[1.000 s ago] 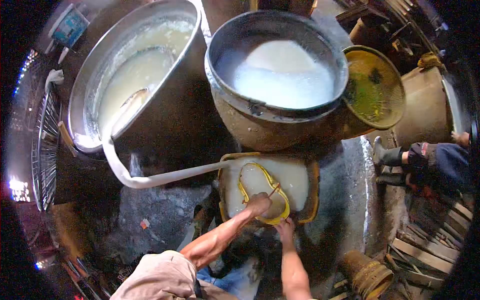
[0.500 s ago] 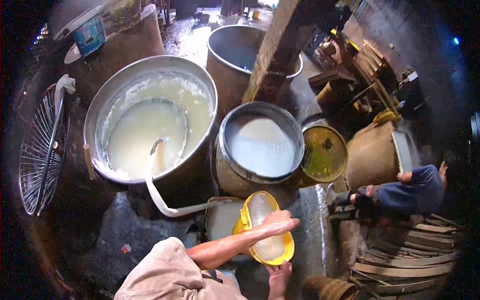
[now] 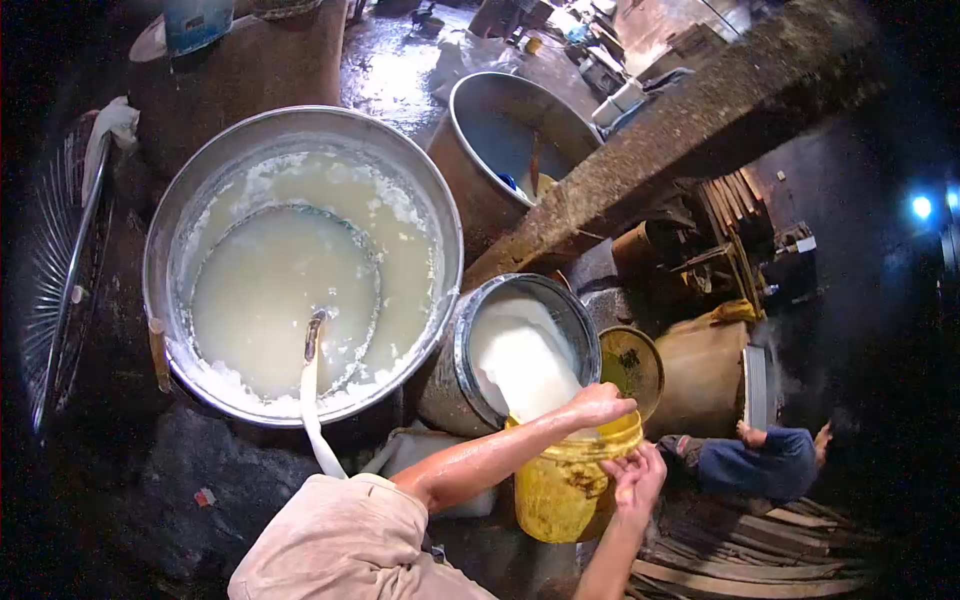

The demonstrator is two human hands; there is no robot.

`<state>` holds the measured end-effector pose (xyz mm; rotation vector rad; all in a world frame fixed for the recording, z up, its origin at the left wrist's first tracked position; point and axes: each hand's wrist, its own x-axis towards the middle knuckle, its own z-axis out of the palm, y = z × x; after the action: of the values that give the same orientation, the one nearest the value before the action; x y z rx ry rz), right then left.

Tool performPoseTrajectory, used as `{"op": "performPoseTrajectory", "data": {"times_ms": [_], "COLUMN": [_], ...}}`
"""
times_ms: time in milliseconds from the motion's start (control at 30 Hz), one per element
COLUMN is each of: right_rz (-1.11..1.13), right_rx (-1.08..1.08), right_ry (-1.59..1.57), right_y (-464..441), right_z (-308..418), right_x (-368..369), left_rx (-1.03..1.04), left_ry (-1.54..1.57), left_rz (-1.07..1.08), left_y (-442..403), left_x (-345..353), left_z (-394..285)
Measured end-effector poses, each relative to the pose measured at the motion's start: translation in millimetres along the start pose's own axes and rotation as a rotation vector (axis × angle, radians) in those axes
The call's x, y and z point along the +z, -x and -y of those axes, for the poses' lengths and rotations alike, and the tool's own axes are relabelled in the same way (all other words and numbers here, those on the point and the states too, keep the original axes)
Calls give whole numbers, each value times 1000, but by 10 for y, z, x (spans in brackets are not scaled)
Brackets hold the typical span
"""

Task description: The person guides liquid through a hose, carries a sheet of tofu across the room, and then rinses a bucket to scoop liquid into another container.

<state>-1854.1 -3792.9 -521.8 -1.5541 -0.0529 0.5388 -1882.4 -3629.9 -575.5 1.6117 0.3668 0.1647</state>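
Observation:
My left hand (image 3: 600, 405) reaches across the mouth of a tilted yellow bucket (image 3: 562, 495), its fingers closed at the rim or handle. My right hand (image 3: 638, 478) grips the bucket's rim from the right side. A broad stream of white liquid (image 3: 525, 365) runs between the bucket's mouth and a dark-rimmed drum (image 3: 462, 345) just beyond it. To the left stands a wide metal vat (image 3: 165, 345) of cloudy pale liquid with white curds round its edge. A white hose (image 3: 313, 415) hangs over the vat's near rim, and a round hoop shows in the liquid.
A wooden beam (image 3: 640, 165) slants above the drum, in front of another large vat (image 3: 452, 105). At right are a round yellowish-green container (image 3: 655, 385), a seated person's leg (image 3: 755, 465) and stacked wood strips (image 3: 750, 570). A wire rack (image 3: 75, 290) stands far left.
Both hands have moved the yellow bucket up and to the right, tilting it towards the drum. White liquid now streams at the drum. My view has shifted too.

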Motion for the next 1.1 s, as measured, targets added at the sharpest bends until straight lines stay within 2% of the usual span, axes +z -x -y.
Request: {"op": "performPoseTrajectory", "data": {"times_ms": [33, 100, 167, 233, 300, 367, 467, 600, 700, 900, 1000, 1033, 1067, 1100], "right_rz": [70, 100, 137, 145, 108, 127, 145, 196, 239, 217, -8, -79, -166, -143], "right_rx": [0, 99, 98, -68, -61, -10, -141, -203, -224, -328, -341, -310, -265, -96], "right_ry": [51, 108, 162, 228, 106, 123, 108, 48, -33, -331, -302, -397, -340, -362], "right_y": [-67, -278, -415, -643, -731, -816, -967, -960, -782, -200, 181, 199, 163, 291], "right_z": [61, 22, -13, -89, -70, -88, -282, -315, -274, -483, -785, -1020, -1330, -1428], "right_x": [200, 450, 613, 693, 888, 995, 1042, 973, 803, -21, -584, -889, -1266, -1514], "left_rx": [-16, 22, 10, -33, -93, -47, -52, -21, -74, 75, 180, 155, 180, 82], "left_ry": [49, 22, -81, -114, -145, -171, -186, -239, -240, -327, -211, -132, -129, -6], "left_rz": [40, -6, -75, -88, -246, -353, -293, -323, -327, -252, -204, -159, -163, -69], "left_y": [-3, 31, -16, -18, -102, -156, -155, -388, -237, 273, 602, 707, 721, 811], "left_x": [-109, -251, -275, -327, -317, -394, -623, -518, -414, 217, 724, 926, 1223, 1442], "left_z": [43, 123, 301, 362, 440, 521, 450, 619, 453, 243, 266, 320, 570, 698]}}
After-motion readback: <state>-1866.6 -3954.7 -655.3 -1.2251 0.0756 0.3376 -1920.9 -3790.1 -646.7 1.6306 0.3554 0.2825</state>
